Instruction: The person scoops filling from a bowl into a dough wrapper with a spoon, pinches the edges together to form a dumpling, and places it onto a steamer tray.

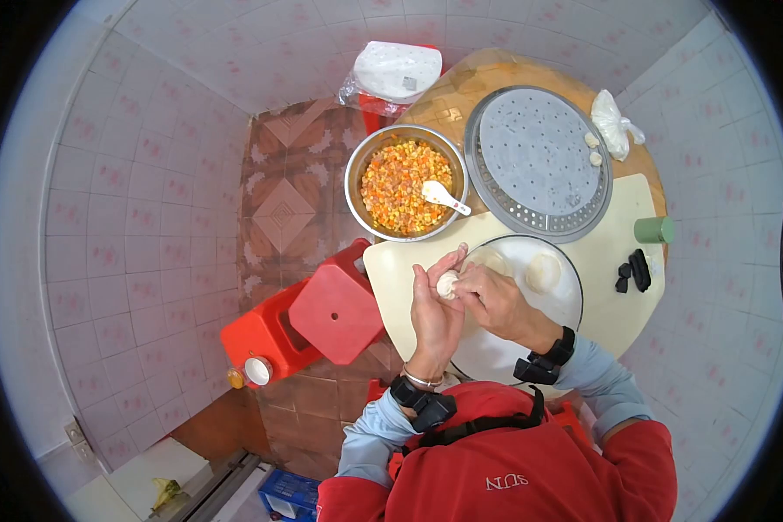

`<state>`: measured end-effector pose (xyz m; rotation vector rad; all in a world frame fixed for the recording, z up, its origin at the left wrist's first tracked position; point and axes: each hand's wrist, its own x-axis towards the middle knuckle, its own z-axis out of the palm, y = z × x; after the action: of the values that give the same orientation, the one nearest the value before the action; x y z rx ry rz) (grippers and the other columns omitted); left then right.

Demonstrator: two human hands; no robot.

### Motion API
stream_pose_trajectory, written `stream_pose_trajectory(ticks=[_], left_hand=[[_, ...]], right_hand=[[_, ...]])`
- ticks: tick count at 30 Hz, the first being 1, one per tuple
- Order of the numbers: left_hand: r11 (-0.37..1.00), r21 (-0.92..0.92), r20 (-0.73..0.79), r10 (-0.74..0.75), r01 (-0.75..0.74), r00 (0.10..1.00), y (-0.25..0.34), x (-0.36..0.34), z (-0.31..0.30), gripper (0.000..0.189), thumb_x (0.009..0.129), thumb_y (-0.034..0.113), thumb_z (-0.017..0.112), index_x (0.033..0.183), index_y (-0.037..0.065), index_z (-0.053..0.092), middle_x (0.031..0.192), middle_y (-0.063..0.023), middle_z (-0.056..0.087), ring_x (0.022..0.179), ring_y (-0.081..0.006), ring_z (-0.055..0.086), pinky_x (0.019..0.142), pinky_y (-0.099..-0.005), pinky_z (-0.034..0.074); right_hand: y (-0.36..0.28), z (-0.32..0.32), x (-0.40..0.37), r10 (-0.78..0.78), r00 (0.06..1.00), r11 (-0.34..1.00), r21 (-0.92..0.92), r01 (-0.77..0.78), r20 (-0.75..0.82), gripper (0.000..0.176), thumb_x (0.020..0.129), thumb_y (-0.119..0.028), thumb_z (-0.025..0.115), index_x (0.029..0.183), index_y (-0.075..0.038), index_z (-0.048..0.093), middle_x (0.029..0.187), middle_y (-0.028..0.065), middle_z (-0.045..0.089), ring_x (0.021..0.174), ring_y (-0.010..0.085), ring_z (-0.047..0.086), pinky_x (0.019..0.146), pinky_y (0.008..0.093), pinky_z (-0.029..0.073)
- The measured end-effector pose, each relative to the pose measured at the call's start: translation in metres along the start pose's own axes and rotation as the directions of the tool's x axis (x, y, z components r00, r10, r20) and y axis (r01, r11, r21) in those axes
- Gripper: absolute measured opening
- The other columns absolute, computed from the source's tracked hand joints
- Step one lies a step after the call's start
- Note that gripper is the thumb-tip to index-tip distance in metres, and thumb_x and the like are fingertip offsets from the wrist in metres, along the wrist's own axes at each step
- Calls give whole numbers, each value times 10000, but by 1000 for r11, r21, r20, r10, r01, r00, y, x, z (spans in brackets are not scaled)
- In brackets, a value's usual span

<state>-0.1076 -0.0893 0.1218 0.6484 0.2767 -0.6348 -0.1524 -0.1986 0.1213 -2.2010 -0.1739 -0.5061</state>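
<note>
Dumpling dough (448, 284) sits pinched between both hands above the table, the left hand (435, 311) cupping it with fingers curled round, the right hand (494, 297) closing thumb and forefinger on its edge. Just beyond the fingers lies a white plate (567, 304) with a flat dough round (542, 271); farther past them stand a steel bowl (353, 181) of diced filling (396, 187) with a white spoon (444, 197), and a perforated steamer tray (538, 161). A red stool (335, 309) stands left of the fingers
</note>
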Motion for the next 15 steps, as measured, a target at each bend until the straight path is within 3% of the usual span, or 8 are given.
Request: stream_pose_trajectory(ticks=[3,6,9,11,15], left_hand=[[1000,-27,2,9,-9,1000,0,-1,-1,534,987,382,209,1077,-24,543,1219,-182,502,1234,-279,396,1070,-425,281],[999,-42,26,21,-19,999,2,-1,-2,522,984,390,217,1117,-11,523,1219,-163,507,1235,-291,393,1066,-427,288],[995,-96,26,-21,23,999,9,-2,1,506,981,397,232,1163,4,494,1210,-149,518,1234,-301,395,1058,-425,300],[982,-130,-23,-144,140,989,17,-5,6,483,978,393,263,1193,16,475,1173,-146,537,1215,-308,416,1041,-423,322],[982,-123,56,-140,146,989,14,-6,-6,439,974,376,311,1192,35,480,1112,-120,568,1194,-309,440,1022,-422,344]], right_hand=[[0,1,1,-85,996,995,-63,83,-34,160,741,-55,631,867,-42,533,840,88,566,734,246,601,635,325,506],[0,-2,2,-182,982,965,-187,187,43,207,692,-70,635,885,-54,564,851,72,567,747,231,600,630,311,508],[-3,-14,9,-297,951,929,-204,309,86,255,657,-89,627,907,-62,588,845,60,567,753,211,596,620,298,503],[-7,-22,11,-374,907,890,-199,410,193,261,656,-93,614,915,-62,594,862,60,573,743,205,588,611,297,500],[-7,-22,9,-370,914,902,-174,396,165,265,648,-88,616,911,-62,591,884,64,581,744,206,586,612,306,499]])
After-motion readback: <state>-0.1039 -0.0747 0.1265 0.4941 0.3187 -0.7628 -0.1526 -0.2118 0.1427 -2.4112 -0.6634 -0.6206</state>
